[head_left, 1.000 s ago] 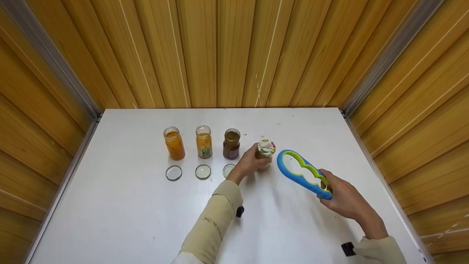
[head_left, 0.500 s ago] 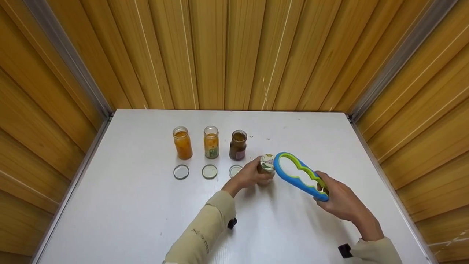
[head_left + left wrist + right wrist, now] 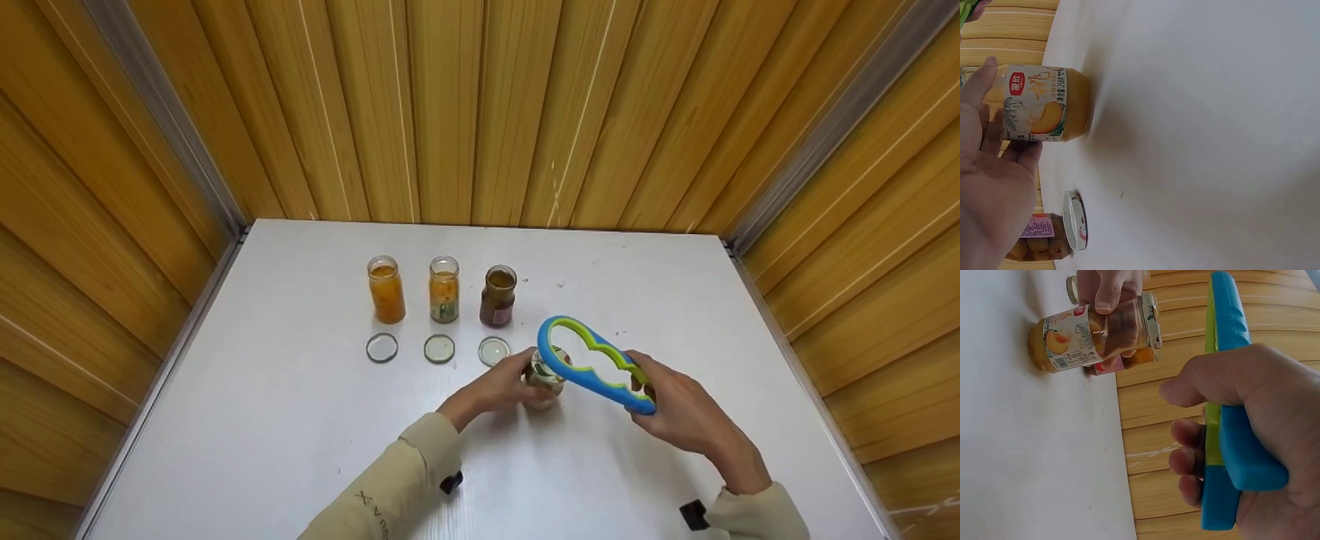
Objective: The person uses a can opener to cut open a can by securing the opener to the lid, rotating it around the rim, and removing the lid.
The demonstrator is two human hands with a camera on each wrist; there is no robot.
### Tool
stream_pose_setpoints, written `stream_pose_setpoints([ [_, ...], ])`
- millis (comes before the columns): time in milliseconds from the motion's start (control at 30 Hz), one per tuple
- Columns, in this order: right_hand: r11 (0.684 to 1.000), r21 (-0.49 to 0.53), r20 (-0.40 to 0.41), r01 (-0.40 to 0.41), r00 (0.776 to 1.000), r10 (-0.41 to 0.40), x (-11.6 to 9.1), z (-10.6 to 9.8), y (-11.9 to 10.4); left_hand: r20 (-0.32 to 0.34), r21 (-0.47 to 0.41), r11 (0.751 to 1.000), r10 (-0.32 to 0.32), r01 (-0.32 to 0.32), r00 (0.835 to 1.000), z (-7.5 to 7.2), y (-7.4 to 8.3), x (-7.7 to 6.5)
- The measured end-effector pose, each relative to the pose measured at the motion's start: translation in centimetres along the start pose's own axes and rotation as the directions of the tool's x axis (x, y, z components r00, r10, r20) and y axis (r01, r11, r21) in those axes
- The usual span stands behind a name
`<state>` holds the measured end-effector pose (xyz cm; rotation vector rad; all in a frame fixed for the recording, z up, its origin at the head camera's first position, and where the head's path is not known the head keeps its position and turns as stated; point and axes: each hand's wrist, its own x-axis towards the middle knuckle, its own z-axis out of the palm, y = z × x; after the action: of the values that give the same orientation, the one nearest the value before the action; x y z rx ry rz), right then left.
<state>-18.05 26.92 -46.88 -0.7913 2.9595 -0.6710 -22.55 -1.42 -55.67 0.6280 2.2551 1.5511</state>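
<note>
My left hand [image 3: 501, 388] grips a glass jar of peaches [image 3: 1044, 104] round its upper part. The jar stands upright at the table surface, its patterned lid [image 3: 1152, 320] on. My right hand [image 3: 686, 411] holds a blue and green jar opener [image 3: 596, 385] by its narrow end, fingers curled round the handle. In the head view the opener's wide loop overlaps the jar's lid; the right wrist view shows a gap between them. A loose lid [image 3: 494, 351] lies just beyond my left hand.
Three open jars stand in a row behind: an orange-filled jar [image 3: 387, 296], a second orange-filled jar [image 3: 444, 294] and a brown jar [image 3: 498, 300]. Two more loose lids, a left lid [image 3: 382, 347] and a middle lid [image 3: 439, 349], lie before them. Wood-patterned walls [image 3: 480, 112] enclose the white table [image 3: 300, 420].
My left hand has drawn the peach jar toward me, away from the row of jars. The opener has come left, over the jar's lid in the head view. The view has shifted slightly.
</note>
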Motion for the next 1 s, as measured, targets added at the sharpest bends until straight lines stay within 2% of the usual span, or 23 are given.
stream_pose_setpoints([
  [100, 1.0, -0.004, 0.006, 0.008, 1.0, -0.008, 0.3, 0.3, -0.8, 0.001, -0.005, 1.0, 0.019, -0.019, 1.0, 0.1, -0.1, -0.9],
  [300, 0.999, -0.016, 0.023, 0.037, 0.999, -0.037, 0.9, 1.6, -2.5, -0.017, -0.083, 0.996, 0.016, -0.018, 1.0, 1.0, -0.3, -2.9],
  [400, 0.998, -0.008, 0.024, 0.066, 0.998, -0.066, 1.1, 2.3, -3.2, -0.06, -0.113, 0.993, 0.006, -0.013, 0.998, 1.5, -0.5, -4.0],
  [533, 0.994, -0.023, 0.021, 0.106, 0.994, -0.106, 1.1, 3.2, -4.1, -0.15, -0.122, 0.992, -0.047, 0.028, 0.988, 2.4, -0.5, -5.6],
  [600, 0.993, -0.046, 0.012, 0.113, 0.994, -0.112, 1.1, 3.6, -4.5, -0.2, -0.087, 0.996, -0.044, 0.027, 0.979, 2.9, -0.6, -6.1],
  [700, 0.99, -0.086, -0.011, 0.108, 0.994, -0.109, 1.2, 4.1, -5.1, -0.288, 0.02, 1.0, -0.009, 0.016, 0.958, 3.7, -0.7, -6.6],
  [800, 0.988, -0.121, -0.05, 0.101, 0.993, -0.108, 1.1, 4.5, -5.7, -0.377, 0.107, 0.994, 0.054, -0.015, 0.925, 4.5, -0.6, -6.7],
  [1000, 0.985, -0.16, -0.097, 0.063, 0.992, -0.079, 1.0, 5.5, -6.5, -0.511, 0.135, 0.991, 0.087, -0.021, 0.855, 5.7, -0.5, -6.7],
])
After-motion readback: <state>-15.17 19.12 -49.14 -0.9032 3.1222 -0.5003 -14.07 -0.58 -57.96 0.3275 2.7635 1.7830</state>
